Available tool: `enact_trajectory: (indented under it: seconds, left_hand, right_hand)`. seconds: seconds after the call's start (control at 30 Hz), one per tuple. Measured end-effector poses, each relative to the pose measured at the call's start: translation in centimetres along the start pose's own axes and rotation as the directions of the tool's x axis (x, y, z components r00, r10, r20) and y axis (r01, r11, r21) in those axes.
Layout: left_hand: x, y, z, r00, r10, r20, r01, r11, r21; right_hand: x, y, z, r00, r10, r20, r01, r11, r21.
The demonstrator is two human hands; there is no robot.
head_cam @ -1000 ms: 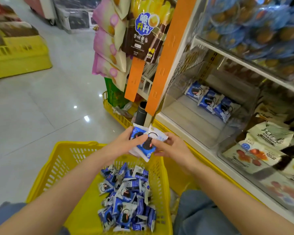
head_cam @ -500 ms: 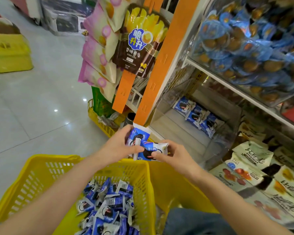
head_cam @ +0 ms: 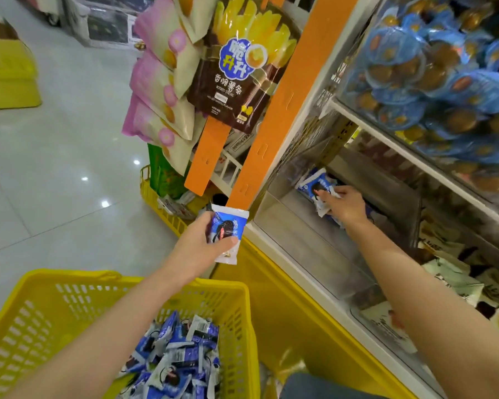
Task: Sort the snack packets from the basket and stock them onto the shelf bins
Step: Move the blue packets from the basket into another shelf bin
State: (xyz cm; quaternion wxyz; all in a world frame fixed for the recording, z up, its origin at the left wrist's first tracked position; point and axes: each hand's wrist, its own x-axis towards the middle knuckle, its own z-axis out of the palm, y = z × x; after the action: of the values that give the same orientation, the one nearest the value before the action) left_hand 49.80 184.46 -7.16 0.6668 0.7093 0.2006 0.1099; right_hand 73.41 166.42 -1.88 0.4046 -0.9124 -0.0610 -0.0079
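A yellow basket [head_cam: 55,306] at the bottom left holds several blue-and-white snack packets [head_cam: 179,355]. My left hand [head_cam: 196,249] is above the basket's far rim, shut on one blue-and-white packet [head_cam: 228,231] held upright. My right hand [head_cam: 346,205] reaches into the clear shelf bin [head_cam: 314,249] and grips a packet [head_cam: 319,185] at the bin's back, beside other packets lying there that the hand partly hides.
Orange hanging strips [head_cam: 274,110] with chip bags [head_cam: 239,70] dangle just above my left hand. An upper bin of blue-wrapped snacks [head_cam: 432,70] overhangs the shelf. Bins of cream packets [head_cam: 450,277] sit to the right. Another yellow basket [head_cam: 162,205] stands on the floor behind.
My hands have separated. The right hand carried a packet from in front of me into the clear bin, while the left hand stayed near the basket with another packet. The view tilted toward the shelf.
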Motion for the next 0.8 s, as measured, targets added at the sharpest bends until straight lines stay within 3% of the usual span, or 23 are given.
enact_trajectory:
  seconds: [0.17, 0.27, 0.4, 0.8]
  left_hand:
    - [1.0, 0.0, -0.4, 0.999, -0.007, -0.032, 0.005, 0.999, -0.042]
    - [1.7, -0.1, -0.4, 0.998, -0.049, -0.036, 0.045, 0.993, -0.105]
    - [2.3, -0.3, -0.1, 0.997, -0.072, -0.005, 0.070, 0.985, -0.159]
    - [2.1, 0.2, 0.4, 0.998, -0.019, 0.058, 0.028, 0.989, -0.144]
  right_hand:
    - [3.7, 2.1, 2.9, 0.995, -0.026, 0.099, 0.047, 0.976, -0.211]
    - [5.4, 2.6, 3.8, 0.996, -0.036, 0.082, 0.058, 0.957, -0.283]
    - [7.0, 2.9, 4.1, 0.997, -0.074, 0.026, 0.078, 0.961, -0.266]
    - [6.8, 1.9, 3.0, 0.980, -0.157, 0.126, 0.195, 0.897, -0.396]
